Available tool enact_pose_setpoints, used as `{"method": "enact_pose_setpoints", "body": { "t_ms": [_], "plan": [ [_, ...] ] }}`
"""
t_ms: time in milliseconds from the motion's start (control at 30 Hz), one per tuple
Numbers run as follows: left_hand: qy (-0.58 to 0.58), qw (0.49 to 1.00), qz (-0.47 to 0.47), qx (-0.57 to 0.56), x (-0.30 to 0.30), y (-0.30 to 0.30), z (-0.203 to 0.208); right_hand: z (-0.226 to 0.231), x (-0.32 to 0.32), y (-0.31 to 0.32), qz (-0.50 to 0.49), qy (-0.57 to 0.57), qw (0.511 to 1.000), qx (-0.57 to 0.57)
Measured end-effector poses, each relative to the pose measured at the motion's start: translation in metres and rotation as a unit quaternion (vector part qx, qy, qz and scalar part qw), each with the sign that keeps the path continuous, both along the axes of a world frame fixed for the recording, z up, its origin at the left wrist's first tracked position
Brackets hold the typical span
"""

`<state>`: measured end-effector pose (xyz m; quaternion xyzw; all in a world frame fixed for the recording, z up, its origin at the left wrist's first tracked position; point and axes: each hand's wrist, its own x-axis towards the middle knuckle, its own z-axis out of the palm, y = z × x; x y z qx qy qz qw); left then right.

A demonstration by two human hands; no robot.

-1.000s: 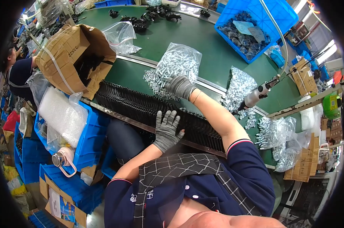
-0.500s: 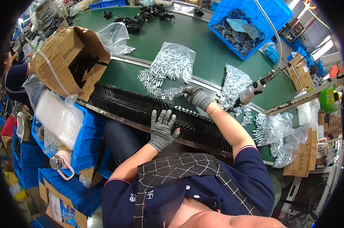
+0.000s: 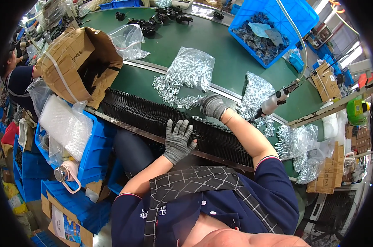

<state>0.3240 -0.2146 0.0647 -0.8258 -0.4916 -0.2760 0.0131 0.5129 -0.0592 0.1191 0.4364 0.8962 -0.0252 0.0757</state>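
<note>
A long row of thin black parts (image 3: 139, 110), stacked on edge, runs along the near side of the green table. My left hand (image 3: 178, 140), in a striped grey glove, lies on the row with its fingers stretched out. My gloved right hand (image 3: 213, 106) is over the far edge of the row, its fingers curled in; whatever they hold is hidden. Beside its fingertips is a loose pile of silver washers (image 3: 177, 99). Small silver bolts (image 3: 211, 123) stand along the row's right part. Just beyond lies a clear bag of silver bolts (image 3: 191, 69).
Right of my right hand, a power screwdriver (image 3: 270, 104) hangs beside a bag of small metal pieces (image 3: 256, 88). More bagged bolts (image 3: 295, 142) lie farther right. A cardboard box (image 3: 67, 53) stands left, a blue crate (image 3: 295, 24) far right. A co-worker (image 3: 19, 82) is at the left.
My right hand's fingers have curled in more, by the washers. My left hand stays on the row. The view has shifted slightly.
</note>
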Motion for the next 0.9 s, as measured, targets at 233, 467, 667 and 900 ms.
{"method": "enact_pose_setpoints", "body": {
  "t_ms": [233, 467, 667, 900],
  "plan": [
    [0.010, 1.000, 0.005, 0.005, -0.005, 0.001, 0.004, 0.005, -0.037, -0.037, 0.017, 0.261, 0.965, -0.034],
    [0.008, 1.000, 0.002, 0.002, -0.005, 0.003, 0.000, -0.007, -0.033, -0.045, 0.108, 0.146, 0.977, 0.111],
    [0.015, 1.000, 0.008, -0.008, -0.001, 0.009, -0.002, 0.010, -0.047, -0.046, 0.041, 0.085, 0.994, 0.058],
    [0.022, 1.000, 0.006, -0.001, 0.001, 0.010, -0.004, -0.007, -0.040, -0.045, 0.033, 0.043, 0.995, 0.085]
  ]
}}
